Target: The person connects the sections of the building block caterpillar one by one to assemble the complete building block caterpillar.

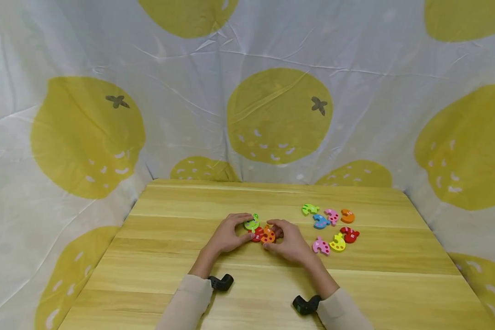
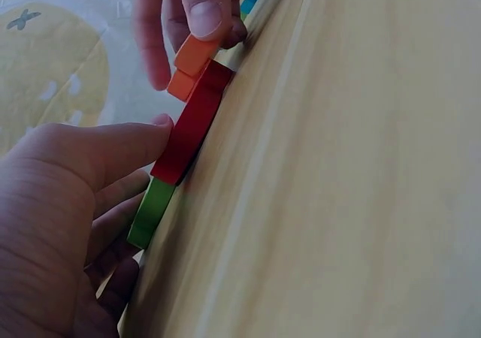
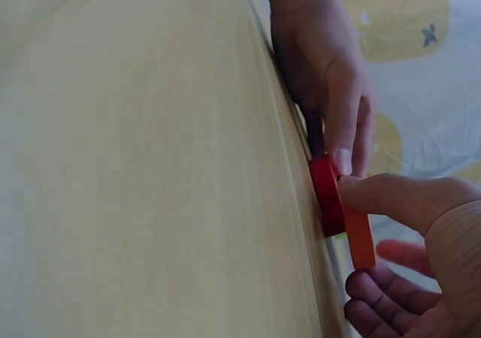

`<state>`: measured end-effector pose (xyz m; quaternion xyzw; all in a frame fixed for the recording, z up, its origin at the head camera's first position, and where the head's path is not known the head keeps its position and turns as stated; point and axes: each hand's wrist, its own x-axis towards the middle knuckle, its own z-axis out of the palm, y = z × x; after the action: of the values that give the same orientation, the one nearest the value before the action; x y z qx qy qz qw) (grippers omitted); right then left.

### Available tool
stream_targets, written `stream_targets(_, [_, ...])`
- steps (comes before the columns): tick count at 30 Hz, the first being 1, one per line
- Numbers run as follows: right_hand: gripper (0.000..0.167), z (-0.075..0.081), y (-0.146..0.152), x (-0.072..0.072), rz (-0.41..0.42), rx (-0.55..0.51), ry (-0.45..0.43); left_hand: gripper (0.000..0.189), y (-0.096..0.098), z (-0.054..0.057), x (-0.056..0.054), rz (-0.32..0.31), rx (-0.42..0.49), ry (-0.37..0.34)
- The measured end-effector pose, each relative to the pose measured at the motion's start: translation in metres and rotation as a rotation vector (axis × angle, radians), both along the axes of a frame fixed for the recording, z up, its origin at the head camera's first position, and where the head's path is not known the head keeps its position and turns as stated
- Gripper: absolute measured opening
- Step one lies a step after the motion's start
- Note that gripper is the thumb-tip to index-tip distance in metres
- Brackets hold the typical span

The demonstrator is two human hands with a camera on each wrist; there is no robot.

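Observation:
Numbered wooden puzzle pieces lie between the two hands on the table. My left hand (image 1: 228, 234) holds a green smiling head piece (image 1: 252, 223) and a red piece (image 1: 256, 236) marked 2, its thumb on the red edge and its fingers round the green one's far side. From the right, my right hand (image 1: 290, 242) pinches an orange dotted piece (image 1: 268, 235) marked 3. In the left wrist view the orange piece (image 2: 192, 60) sits higher than the red piece (image 2: 192, 128), overlapping its end. The right wrist view shows the thumb on the orange piece's side (image 3: 359, 236).
Several loose pieces lie right of the hands: a light green (image 1: 310, 209), a blue (image 1: 321, 222), a pink (image 1: 332, 216), an orange (image 1: 348, 216), a red (image 1: 349, 234), a yellow (image 1: 337, 243) and another pink (image 1: 321, 246). A lemon-printed curtain (image 1: 189, 114) surrounds the wooden table (image 1: 148, 275).

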<state>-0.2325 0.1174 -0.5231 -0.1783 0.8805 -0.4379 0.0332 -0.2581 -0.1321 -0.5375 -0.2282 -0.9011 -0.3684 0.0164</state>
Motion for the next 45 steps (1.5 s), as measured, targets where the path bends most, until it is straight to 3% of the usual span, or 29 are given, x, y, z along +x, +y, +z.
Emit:
stream_targets(21, [0.061,0.0,-0.01,0.003,-0.079,0.098,0.033,0.054,0.002,-0.004,-0.002,0.026,-0.017,-0.049])
stream_targets(31, [0.063,0.0,-0.01,0.003,-0.083,0.081,0.011,0.06,0.003,-0.004,0.0,0.035,0.001,-0.026])
stream_targets(37, [0.075,0.006,0.005,0.007,-0.077,-0.016,-0.042,0.062,0.006,-0.005,0.001,0.048,-0.013,0.005])
stream_targets(40, [0.065,0.009,0.018,0.008,-0.078,-0.058,-0.058,0.062,0.006,-0.004,0.001,0.054,-0.016,-0.006])
stream_targets(45, [0.051,0.013,0.046,0.009,-0.049,-0.025,0.005,0.062,0.003,-0.003,0.002,0.049,-0.017,-0.02])
